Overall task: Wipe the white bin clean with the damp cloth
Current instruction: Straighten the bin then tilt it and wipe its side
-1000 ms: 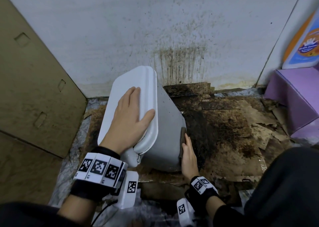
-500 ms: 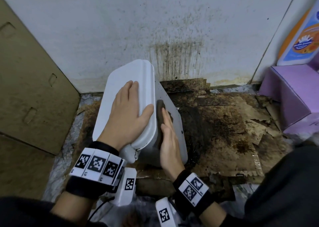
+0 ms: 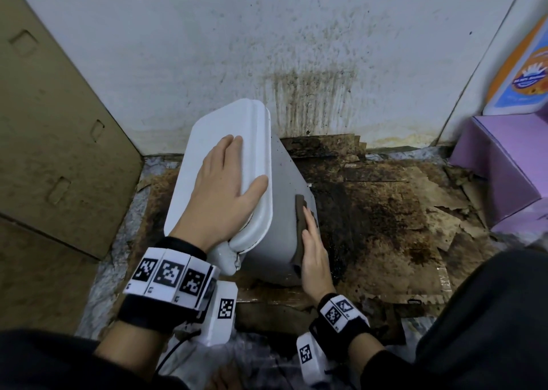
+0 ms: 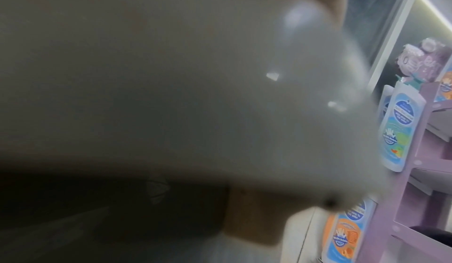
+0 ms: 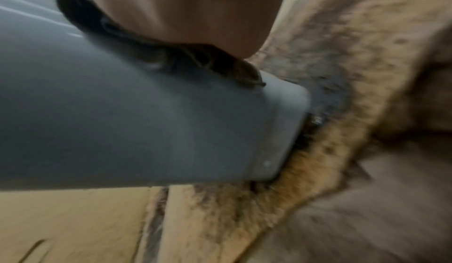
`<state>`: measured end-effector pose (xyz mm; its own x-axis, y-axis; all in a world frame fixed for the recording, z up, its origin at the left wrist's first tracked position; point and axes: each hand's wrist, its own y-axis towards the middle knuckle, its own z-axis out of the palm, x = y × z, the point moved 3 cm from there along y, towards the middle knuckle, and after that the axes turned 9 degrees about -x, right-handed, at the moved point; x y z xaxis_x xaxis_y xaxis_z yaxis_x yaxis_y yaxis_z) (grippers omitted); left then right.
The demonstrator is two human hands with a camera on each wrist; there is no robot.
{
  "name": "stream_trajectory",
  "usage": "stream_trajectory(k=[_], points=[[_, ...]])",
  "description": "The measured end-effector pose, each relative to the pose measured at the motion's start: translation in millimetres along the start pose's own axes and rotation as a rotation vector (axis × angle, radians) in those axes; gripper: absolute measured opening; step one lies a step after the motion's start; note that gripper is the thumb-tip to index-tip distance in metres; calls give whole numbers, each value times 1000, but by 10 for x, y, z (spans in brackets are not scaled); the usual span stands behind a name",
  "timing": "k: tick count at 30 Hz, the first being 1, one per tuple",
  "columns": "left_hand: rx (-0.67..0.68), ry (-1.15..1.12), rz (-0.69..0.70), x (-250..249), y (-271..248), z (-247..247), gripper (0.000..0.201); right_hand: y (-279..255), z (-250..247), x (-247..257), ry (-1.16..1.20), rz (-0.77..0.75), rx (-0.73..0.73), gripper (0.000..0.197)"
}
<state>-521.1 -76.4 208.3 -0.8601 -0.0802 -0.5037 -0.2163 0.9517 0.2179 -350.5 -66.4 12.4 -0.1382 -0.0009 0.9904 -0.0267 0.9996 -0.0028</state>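
The white bin (image 3: 278,200) stands with its lid down on stained cardboard against the wall. My left hand (image 3: 221,194) lies flat on the lid, fingers straight, thumb over the lid's right edge. My right hand (image 3: 311,241) presses a dark brown damp cloth (image 3: 300,229) flat against the bin's right side wall, low and near the front. In the right wrist view the cloth (image 5: 156,52) is squashed between my palm and the grey-white bin wall (image 5: 146,122). The left wrist view is filled by the blurred white bin (image 4: 195,93).
Dirty, torn cardboard (image 3: 385,220) covers the floor to the right of the bin. The white wall (image 3: 296,48) behind carries dark drip stains. A brown cardboard panel (image 3: 50,123) leans at the left. A purple box (image 3: 501,167) stands at the right, with printed pouches (image 4: 401,128) on purple shelves.
My right hand with the cloth slid up the bin's side wall towards the lid, then back down and to the right. The left hand stayed on the lid.
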Motion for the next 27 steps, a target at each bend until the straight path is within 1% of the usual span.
stream_trajectory(k=[2, 5, 10, 13, 16, 19, 21, 24, 27], points=[[-1, -1, -1, 8, 3, -1, 85, -6, -55, -212, -26, 97, -13, 52], [-2, -2, 1, -20, 11, 8, 85, 14, -77, -372, -52, 173, -34, 47], [4, 8, 12, -90, -6, 33, 84, 40, -105, -420, -17, 343, -89, 50], [-2, 20, 12, -76, -2, 32, 83, 60, -93, -420, 11, 374, -97, 51], [1, 29, 1, -55, 12, 19, 83, 53, -53, -278, -9, 358, -84, 51], [2, 39, 3, -71, 14, 16, 83, 8, 6, 57, 12, 295, -57, 50], [-1, 41, 8, -76, 11, 20, 84, -48, 87, 384, 41, 232, -16, 50], [-6, 39, 10, -40, 19, 22, 84, -128, 235, 882, 98, 91, 71, 52], [-9, 31, -4, -8, 15, 7, 84, -114, 295, 1118, 162, 42, 157, 58]])
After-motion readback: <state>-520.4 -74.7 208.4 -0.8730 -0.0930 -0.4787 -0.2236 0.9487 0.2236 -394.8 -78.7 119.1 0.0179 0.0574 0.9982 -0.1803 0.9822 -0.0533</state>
